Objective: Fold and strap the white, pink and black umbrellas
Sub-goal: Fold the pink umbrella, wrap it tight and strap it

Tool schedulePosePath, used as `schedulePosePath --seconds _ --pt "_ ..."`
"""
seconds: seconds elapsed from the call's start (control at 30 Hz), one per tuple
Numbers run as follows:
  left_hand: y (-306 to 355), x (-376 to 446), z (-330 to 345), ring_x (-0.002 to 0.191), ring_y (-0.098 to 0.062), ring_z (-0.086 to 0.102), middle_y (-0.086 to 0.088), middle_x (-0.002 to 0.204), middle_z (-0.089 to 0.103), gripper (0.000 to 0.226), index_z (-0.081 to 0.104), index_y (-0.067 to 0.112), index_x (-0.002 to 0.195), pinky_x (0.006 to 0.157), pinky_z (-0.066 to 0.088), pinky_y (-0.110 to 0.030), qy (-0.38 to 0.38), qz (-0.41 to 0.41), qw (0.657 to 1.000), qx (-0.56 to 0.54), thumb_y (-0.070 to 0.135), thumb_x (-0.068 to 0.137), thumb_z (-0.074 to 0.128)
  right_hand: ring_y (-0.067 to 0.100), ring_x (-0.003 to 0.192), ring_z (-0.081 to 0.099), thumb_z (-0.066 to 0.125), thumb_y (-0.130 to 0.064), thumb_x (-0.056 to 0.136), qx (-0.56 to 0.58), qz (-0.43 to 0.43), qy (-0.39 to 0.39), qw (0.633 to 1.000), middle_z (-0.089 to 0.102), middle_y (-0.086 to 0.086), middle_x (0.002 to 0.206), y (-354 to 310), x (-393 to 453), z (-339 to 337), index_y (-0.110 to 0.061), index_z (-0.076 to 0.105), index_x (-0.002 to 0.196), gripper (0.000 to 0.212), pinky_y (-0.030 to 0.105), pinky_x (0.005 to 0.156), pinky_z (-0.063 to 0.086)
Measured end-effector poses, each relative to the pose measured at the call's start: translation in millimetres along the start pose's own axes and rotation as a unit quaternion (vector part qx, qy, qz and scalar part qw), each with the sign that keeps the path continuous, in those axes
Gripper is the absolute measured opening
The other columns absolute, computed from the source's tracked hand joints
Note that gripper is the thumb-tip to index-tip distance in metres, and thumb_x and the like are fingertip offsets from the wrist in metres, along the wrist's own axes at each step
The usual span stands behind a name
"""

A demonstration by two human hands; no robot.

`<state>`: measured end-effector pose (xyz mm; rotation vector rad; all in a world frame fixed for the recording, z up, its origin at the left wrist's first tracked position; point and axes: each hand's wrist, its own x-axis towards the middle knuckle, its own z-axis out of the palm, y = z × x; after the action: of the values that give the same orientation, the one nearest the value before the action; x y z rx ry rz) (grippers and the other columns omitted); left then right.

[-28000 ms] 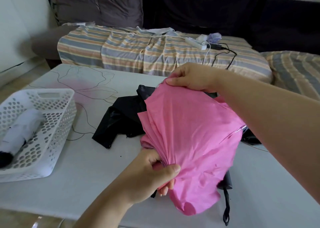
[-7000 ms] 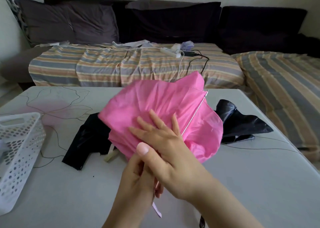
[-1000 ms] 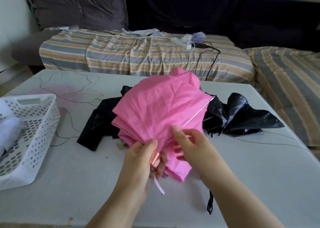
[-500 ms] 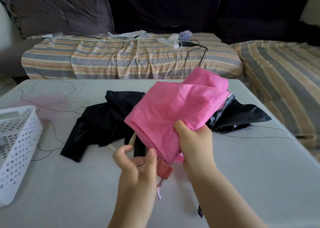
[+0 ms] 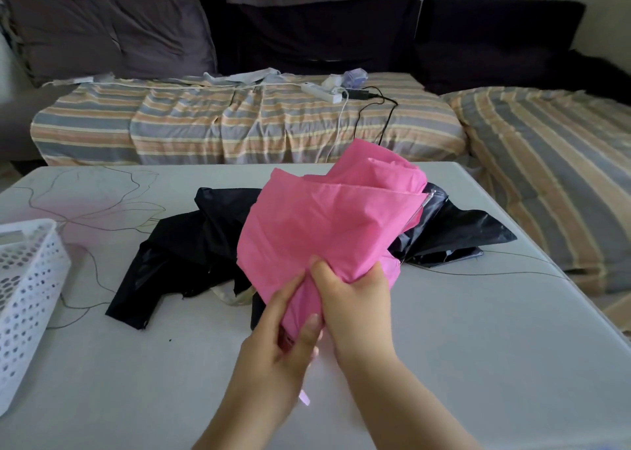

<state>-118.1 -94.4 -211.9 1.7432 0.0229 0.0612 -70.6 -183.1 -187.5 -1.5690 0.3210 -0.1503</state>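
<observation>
Pink umbrella [image 5: 327,224] is held above the desk [image 5: 478,347], its long axis running from the gathered near end up and away to the right, over the black umbrella [image 5: 191,241]. Right hand [image 5: 355,299] grips the bunched canopy with curled fingers; left hand [image 5: 283,333] pinches the lower end beside it, nearer the dangling strap [image 5: 304,397]. White basket [image 5: 27,296] stands well apart at the left.

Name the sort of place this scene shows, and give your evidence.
Probably a home living room: a sofa with a striped cover, dark cushions behind it, and a low table in front.
</observation>
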Motion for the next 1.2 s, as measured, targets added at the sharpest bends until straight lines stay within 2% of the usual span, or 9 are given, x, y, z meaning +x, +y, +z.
schedulePosePath --seconds 0.13,0.27,0.37,0.47,0.53,0.63,0.73,1.03,1.2 --pt "-4 2 -10 0.050 -0.016 0.052 -0.007 0.057 0.059 0.033 0.061 0.048 0.114 0.047 0.045 -0.024 0.024 -0.004 0.995 -0.095 0.047 0.082 0.065 0.014 0.086 0.070 0.074 -0.043 0.077 0.018 -0.002 -0.065 0.998 0.073 -0.005 0.089 -4 17 -13 -0.018 0.064 0.098 0.034 0.040 0.083 0.057" --pt "1 1 -10 0.049 -0.016 0.054 -0.009 0.057 0.058 0.036 0.065 0.042 0.108 0.044 0.046 -0.023 0.062 -0.018 0.990 -0.126 0.032 0.075 0.059 0.010 0.072 0.060 0.065 -0.074 0.065 -0.086 -0.125 0.016 0.988 0.057 -0.006 0.076 -18 48 -40 -0.013 0.052 0.093 0.068 0.034 0.075 0.054" --pt "0 0 -12 0.047 -0.017 0.052 -0.010 0.056 0.056 0.036 0.066 0.043 0.108 0.042 0.043 -0.022 0.057 -0.029 0.987 -0.145 0.033 0.075 0.059 0.006 0.080 0.041 0.062 -0.062 0.070 -0.207 -0.263 0.114 0.935 0.047 -0.006 0.093 -26 57 -63 -0.014 0.048 0.117 0.069 0.013 0.072 0.033" --pt "5 -3 -16 0.046 -0.017 0.051 -0.010 0.055 0.055 0.040 0.068 0.043 0.110 0.041 0.042 -0.021 0.025 -0.040 0.988 -0.148 0.046 0.071 0.075 0.012 0.112 0.040 0.062 -0.049 0.085 -0.262 -0.391 0.085 0.878 0.040 -0.003 0.119 -32 62 -75 -0.019 0.040 0.141 0.067 0.026 0.098 0.031" --pt "6 -5 -19 0.046 -0.017 0.051 -0.008 0.054 0.056 0.067 0.068 0.046 0.107 0.042 0.042 -0.020 -0.013 -0.028 0.988 -0.154 0.065 0.044 0.083 0.019 0.123 0.041 0.053 -0.041 0.092 -0.260 -0.431 0.021 0.864 0.041 -0.002 0.128 -35 65 -77 -0.021 0.043 0.141 0.054 0.034 0.106 0.033" --pt "1 -8 -22 0.047 -0.019 0.052 -0.010 0.053 0.059 0.084 0.066 0.050 0.106 0.045 0.045 -0.023 -0.045 -0.024 0.991 -0.128 0.070 0.026 0.084 0.004 0.119 0.045 0.050 -0.036 0.093 -0.207 -0.431 -0.029 0.878 0.047 -0.006 0.119 -38 66 -78 -0.015 0.059 0.121 0.036 0.016 0.102 0.034" --pt "0 -11 -20 0.047 -0.021 0.052 -0.010 0.053 0.059 0.071 0.068 0.051 0.101 0.045 0.045 -0.027 -0.033 -0.039 0.993 -0.107 0.047 0.033 0.086 -0.016 0.099 0.045 0.055 -0.031 0.091 -0.170 -0.392 -0.030 0.904 0.050 -0.012 0.105 -41 65 -78 -0.022 0.054 0.105 0.017 0.001 0.084 0.033" --pt "8 -14 -23 0.047 -0.012 0.052 -0.005 0.053 0.058 0.050 0.066 0.056 0.097 0.042 0.040 -0.019 -0.031 -0.050 0.995 -0.085 0.032 0.055 0.077 0.004 0.096 0.052 0.065 -0.027 0.090 -0.175 -0.344 -0.053 0.921 0.059 0.001 0.108 -44 63 -81 -0.022 0.056 0.100 0.015 0.006 0.080 0.037" --pt "7 -12 -26 0.049 -0.011 0.051 -0.005 0.058 0.064 0.048 0.069 0.049 0.102 0.046 0.044 -0.020 -0.028 -0.061 0.996 -0.065 0.020 0.066 0.082 -0.006 0.090 0.052 0.065 -0.036 0.089 -0.183 -0.295 -0.085 0.934 0.057 -0.006 0.106 -46 64 -83 -0.038 0.056 0.091 0.009 0.009 0.081 0.040"
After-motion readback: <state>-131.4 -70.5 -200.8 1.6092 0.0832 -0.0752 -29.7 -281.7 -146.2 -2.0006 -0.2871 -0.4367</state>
